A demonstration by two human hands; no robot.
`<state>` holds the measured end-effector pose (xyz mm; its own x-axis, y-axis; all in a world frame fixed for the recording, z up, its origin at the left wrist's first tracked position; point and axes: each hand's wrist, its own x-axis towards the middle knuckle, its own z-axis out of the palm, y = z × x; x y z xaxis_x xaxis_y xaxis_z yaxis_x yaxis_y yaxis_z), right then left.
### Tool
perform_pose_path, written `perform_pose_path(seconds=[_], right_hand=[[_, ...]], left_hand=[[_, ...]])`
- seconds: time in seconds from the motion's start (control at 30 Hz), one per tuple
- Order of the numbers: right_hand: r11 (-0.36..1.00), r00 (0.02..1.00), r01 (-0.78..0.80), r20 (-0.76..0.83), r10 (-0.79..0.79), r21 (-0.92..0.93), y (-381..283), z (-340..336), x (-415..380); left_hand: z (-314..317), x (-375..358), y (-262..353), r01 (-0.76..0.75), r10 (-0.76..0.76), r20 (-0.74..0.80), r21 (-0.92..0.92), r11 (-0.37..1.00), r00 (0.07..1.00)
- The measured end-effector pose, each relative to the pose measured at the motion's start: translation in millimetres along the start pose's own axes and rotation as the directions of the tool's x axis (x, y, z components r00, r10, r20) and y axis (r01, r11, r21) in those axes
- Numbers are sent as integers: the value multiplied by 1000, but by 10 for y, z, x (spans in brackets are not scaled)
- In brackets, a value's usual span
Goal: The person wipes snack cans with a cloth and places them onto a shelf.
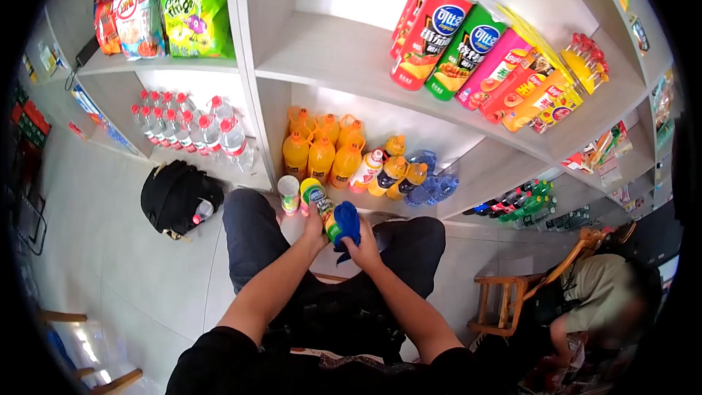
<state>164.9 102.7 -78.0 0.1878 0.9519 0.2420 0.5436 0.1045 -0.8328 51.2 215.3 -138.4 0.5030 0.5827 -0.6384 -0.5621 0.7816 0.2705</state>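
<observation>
My left hand is closed around a yellow-and-green chip canister, which is tilted over my lap. At the canister's lower end, my right hand grips a blue cloth that lies against it. Just left of the canister is another can with a pale lid, near the bottom shelf's front edge. Behind these stand large orange juice bottles on that shelf. The cloth covers part of the canister.
Chip canisters line the upper shelf, and snack bags fill the upper left one. Water bottles stand lower left. A black backpack lies on the floor. At right, a person sits by a wooden chair.
</observation>
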Motion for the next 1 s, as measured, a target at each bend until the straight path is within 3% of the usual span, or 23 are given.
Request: perform_pose_path(seconds=[0.07,0.2,0.23,0.33,0.37,0.47,0.6,0.63,0.77,0.87,0.9,1.0], right_hand=[[995,997,-39,-59,44,95,90,34,31],[873,943,-284,-50,330,397,182,98,9],[865,949,-267,-42,313,424,263,133,-1],[876,960,-273,58,273,398,377,165,-5],[896,980,-195,44,194,399,379,180,-3],[923,978,-209,97,187,324,7,59,21],[976,991,-131,54,123,174,109,72,31],[942,979,-202,36,199,269,168,99,-10],[875,966,-227,-17,260,428,136,59,26],[741,925,-334,54,375,582,115,20,74],[728,915,-319,-5,404,607,45,46,81],[729,900,-392,71,429,561,88,66,46]], left_hand=[[36,10,42,22,-21,21,-23,999,1000],[23,75,168,-47,54,55,-120,992,997],[42,77,205,-45,53,45,-162,986,998],[142,-50,293,-119,131,93,-128,985,987],[116,-41,287,-111,123,104,-116,987,987],[104,-45,270,-118,126,99,-81,990,987],[262,-179,222,-130,134,73,-57,990,988],[274,-182,192,-122,124,62,-32,992,990],[261,-141,146,-75,78,66,-37,996,995],[277,-147,202,-72,75,58,-49,996,996],[275,-136,239,-75,78,53,-52,996,996],[300,-131,351,-110,113,56,-48,993,992]])
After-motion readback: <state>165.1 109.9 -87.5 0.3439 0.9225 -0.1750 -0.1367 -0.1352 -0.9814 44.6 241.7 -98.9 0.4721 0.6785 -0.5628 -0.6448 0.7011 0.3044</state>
